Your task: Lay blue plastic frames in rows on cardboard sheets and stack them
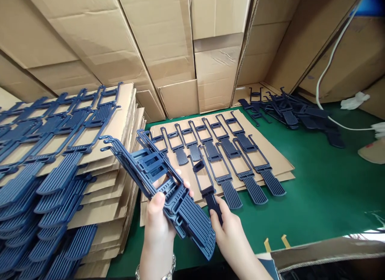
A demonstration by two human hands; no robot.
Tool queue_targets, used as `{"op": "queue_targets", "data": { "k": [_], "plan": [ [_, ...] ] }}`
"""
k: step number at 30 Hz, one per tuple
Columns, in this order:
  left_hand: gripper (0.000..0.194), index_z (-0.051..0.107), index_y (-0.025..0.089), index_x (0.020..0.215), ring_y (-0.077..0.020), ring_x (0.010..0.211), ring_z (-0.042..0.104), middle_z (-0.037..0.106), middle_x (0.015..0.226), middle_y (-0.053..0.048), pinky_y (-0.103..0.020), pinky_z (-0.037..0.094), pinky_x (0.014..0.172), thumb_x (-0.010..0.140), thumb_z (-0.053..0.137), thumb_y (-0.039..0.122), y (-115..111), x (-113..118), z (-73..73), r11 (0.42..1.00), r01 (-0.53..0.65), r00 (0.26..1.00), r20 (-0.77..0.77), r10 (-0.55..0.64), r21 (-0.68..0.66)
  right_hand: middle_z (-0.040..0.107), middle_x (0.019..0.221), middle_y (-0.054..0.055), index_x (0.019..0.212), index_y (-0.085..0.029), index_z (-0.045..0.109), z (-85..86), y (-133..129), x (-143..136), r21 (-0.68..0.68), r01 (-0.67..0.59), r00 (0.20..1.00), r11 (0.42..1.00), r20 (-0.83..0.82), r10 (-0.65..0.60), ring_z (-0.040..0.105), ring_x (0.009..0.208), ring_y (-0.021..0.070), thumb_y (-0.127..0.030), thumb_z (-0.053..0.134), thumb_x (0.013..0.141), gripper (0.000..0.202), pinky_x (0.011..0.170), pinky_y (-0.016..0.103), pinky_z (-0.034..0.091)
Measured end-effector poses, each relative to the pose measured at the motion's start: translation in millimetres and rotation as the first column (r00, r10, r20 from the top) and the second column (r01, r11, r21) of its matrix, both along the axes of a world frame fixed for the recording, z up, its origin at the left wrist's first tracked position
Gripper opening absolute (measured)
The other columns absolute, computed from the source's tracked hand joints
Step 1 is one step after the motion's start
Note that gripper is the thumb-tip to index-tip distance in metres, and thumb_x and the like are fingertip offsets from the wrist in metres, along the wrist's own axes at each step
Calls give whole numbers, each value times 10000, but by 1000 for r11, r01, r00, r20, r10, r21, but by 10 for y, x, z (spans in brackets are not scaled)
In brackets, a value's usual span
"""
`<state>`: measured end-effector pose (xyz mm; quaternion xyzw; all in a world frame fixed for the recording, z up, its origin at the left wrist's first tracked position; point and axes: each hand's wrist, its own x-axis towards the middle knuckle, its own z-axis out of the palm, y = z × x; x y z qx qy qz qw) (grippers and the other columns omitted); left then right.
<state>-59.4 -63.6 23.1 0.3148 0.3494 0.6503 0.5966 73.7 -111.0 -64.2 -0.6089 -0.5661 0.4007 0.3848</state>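
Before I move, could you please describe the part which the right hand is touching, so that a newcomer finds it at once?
On the green table, beside the tall cardboard stack, lies some flat cardboard carrying two rows of dark blue frames. Your part is the leftmost frame in the near row. Unlike its neighbours, its ribbed end is held by the right hand.

stack point(99, 210): cut off left | left hand point(161, 220): fingers partly hidden | blue object point(372, 5): cropped
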Motion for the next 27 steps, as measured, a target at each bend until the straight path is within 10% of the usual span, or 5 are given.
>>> {"op": "queue_targets", "data": {
  "k": [10, 27],
  "plan": [
    [495, 589, 154, 1022, -208, 702, 612, 635, 804, -72, -303, 517, 574, 667, 626, 498, -15, -14, -43, 996, 75, 997, 12, -75, -45, 579, 621, 19, 1185, -147, 445, 55, -69, -117, -237, -32, 927, 971, -369, -60, 502, 414, 126, -410, 443, 835, 438, 462, 238, 448],
    [595, 572, 161, 1057, -211, 644, 612, 630, 729, -61, -300, 508, 533, 600, 666, 530, -22, 8, 31, 982, 53, 999, 12, -52, -182, 511, 567, -48, 1054, -166, 360, 132, 10, -134, -474, -84, 375, 877, -830, -413, 465, 394, 83, -431, 671, 672, 560, 334, 167, 399]
  ]
}}
